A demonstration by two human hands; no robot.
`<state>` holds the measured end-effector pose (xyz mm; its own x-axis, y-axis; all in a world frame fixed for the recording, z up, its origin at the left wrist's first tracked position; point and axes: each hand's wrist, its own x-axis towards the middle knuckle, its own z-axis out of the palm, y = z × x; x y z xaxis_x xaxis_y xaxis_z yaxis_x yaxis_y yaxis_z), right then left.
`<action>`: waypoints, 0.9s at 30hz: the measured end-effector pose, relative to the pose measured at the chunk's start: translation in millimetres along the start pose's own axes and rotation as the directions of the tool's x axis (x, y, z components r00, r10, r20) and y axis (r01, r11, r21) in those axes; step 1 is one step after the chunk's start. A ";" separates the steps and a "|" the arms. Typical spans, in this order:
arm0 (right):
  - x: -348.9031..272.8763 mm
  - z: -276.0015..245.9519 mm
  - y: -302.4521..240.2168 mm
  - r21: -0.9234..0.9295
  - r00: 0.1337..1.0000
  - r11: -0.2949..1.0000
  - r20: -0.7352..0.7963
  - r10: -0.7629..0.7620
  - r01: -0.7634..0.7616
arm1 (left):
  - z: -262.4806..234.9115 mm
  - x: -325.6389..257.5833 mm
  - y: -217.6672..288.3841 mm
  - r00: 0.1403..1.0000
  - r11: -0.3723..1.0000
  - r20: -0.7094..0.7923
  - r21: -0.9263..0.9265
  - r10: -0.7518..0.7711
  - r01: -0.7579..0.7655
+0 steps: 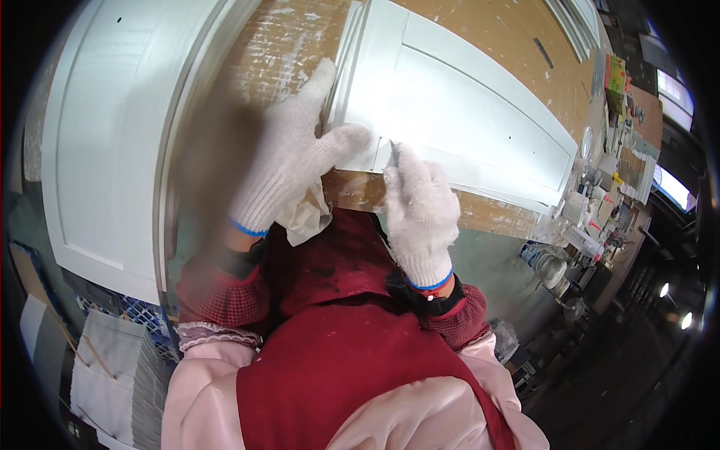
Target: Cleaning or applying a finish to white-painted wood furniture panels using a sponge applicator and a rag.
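A white panelled door (465, 112) lies flat on a paint-spattered wooden workbench (510, 37). My left hand (289, 154), in a white knit glove, rests spread on the near corner of the door, with a pale cloth (307, 214) bunched under its palm. My right hand (420, 214), also gloved, is closed around a small thin tool (394, 150) whose tip touches the door's near edge. I wear a red apron over pink sleeves.
A second white panel (105, 135) stands at the left, beside the bench. Bottles, cans and small tools (600, 195) crowd the bench's right end. Stacked white sheets (112, 375) and a blue crate (142, 311) sit on the floor at lower left.
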<state>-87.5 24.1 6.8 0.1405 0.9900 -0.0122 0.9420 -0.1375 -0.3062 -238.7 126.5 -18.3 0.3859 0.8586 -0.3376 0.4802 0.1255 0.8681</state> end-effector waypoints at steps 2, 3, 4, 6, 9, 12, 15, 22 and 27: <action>0.7 3.2 -3.1 0.049 0.997 0.996 -0.013 -0.078 0.079 | -0.4 -0.1 -3.0 0.997 0.997 -0.037 0.023 0.074 -0.073; 2.2 3.6 -2.1 0.047 0.997 0.996 -0.012 -0.077 0.078 | -1.1 0.3 -2.8 0.997 0.997 -0.036 0.021 0.074 -0.074; 3.6 2.8 0.1 0.071 0.999 0.997 -0.021 -0.040 0.041 | -2.2 0.7 -1.5 0.999 0.999 -0.010 -0.019 0.049 -0.049; 2.3 -0.5 4.4 0.058 0.995 0.994 -0.023 0.092 -0.091 | -0.6 1.2 -1.5 1.000 0.998 0.019 -0.059 0.023 -0.022; 5.1 -2.9 -4.4 0.021 0.996 0.996 0.040 0.082 -0.083 | 3.1 1.7 -3.6 1.000 1.000 0.007 -0.003 -0.023 0.023; 3.7 4.6 -5.2 0.098 0.999 0.995 0.011 0.031 -0.032 | 0.7 2.1 -4.2 0.998 0.998 -0.009 0.003 0.062 -0.062; 3.5 5.9 2.8 0.105 0.994 0.995 -0.113 0.008 0.004 | 1.6 2.7 -3.7 0.998 0.999 -0.033 0.001 0.053 -0.053; 7.1 2.2 -6.0 0.072 0.999 0.997 0.000 0.037 -0.037 | 0.6 1.6 -7.6 0.999 0.998 0.000 -0.037 0.051 -0.051; 7.7 0.2 -7.0 0.051 0.999 0.999 -0.036 0.012 -0.010 | -7.2 3.7 -1.0 0.998 1.000 0.064 0.015 -0.010 0.009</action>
<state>-93.0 32.7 8.7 0.1630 0.9865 0.0182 0.9236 -0.1461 -0.3544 -243.4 133.1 -17.9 0.4304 0.8238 -0.3690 0.4954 0.1262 0.8595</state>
